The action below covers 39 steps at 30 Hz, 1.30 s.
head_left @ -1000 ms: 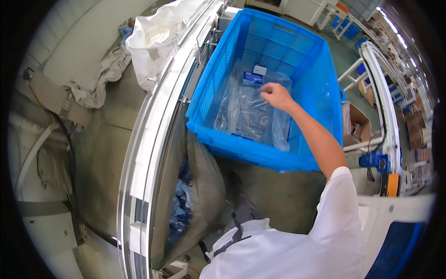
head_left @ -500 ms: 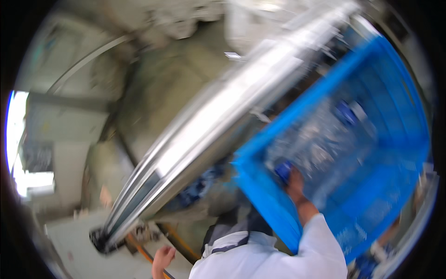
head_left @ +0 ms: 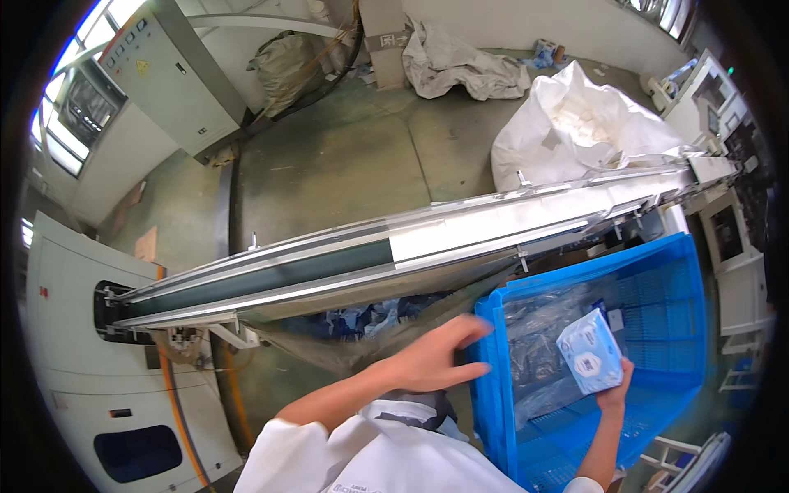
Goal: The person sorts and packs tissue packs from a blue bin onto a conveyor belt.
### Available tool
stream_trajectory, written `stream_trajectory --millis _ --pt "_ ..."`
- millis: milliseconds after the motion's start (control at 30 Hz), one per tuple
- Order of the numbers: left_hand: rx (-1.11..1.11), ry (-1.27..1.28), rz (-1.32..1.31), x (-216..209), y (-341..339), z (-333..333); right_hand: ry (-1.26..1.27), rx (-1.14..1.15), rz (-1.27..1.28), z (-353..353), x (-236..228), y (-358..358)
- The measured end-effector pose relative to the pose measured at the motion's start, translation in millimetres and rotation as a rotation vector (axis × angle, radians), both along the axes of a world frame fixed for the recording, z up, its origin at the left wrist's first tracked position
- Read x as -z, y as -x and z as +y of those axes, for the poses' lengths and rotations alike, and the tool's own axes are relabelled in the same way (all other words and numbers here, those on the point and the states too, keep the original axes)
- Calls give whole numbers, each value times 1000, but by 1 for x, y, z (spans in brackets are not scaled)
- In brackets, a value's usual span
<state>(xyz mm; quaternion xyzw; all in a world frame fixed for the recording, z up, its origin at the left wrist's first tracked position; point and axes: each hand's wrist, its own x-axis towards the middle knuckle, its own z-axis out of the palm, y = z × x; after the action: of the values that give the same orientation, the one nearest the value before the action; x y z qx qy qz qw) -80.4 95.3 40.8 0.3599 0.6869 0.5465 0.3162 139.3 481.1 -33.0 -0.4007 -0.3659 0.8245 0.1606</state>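
Observation:
My right hand [head_left: 615, 394] grips the lower edge of a light blue and white soft rectangular pack [head_left: 590, 353]. The pack is tilted, held over a blue plastic crate [head_left: 489, 374]; what is inside it does not show. Just left of the crate's rim, my left hand [head_left: 448, 353] is open, its thumb and fingers apart with nothing between them. Clear plastic film [head_left: 534, 329] lies in the crate, with a small dark blue item [head_left: 600, 308] partly hidden behind the pack.
Beyond the crate, a long conveyor [head_left: 329, 267] carries a white strip of packed pieces on its right part. A large white sack [head_left: 534, 131] stands behind it. A white machine cabinet [head_left: 82, 353] is at left, a grey control cabinet [head_left: 173, 82] at far left.
The view has swung round and steadied. My right hand, earlier down in the crate at a dark blue item, now holds up the light blue pack. My left hand has come up beside the crate.

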Motion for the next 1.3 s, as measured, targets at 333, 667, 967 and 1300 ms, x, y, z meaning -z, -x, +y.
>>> stream_trajectory --millis 333,667,967,1300 --pt "-277 -358 -629 10 42 -121 -719 -36 156 -183 -141 90" --pt "-638 -473 -799 56 37 -268 -379 -395 149 -447 -43 188" --pt "-719 -76 24 73 -16 -263 -1259 -234 -68 -525 -1 171" --pt "42 -298 -1192 89 -100 -274 -855 -506 -64 -426 52 72"
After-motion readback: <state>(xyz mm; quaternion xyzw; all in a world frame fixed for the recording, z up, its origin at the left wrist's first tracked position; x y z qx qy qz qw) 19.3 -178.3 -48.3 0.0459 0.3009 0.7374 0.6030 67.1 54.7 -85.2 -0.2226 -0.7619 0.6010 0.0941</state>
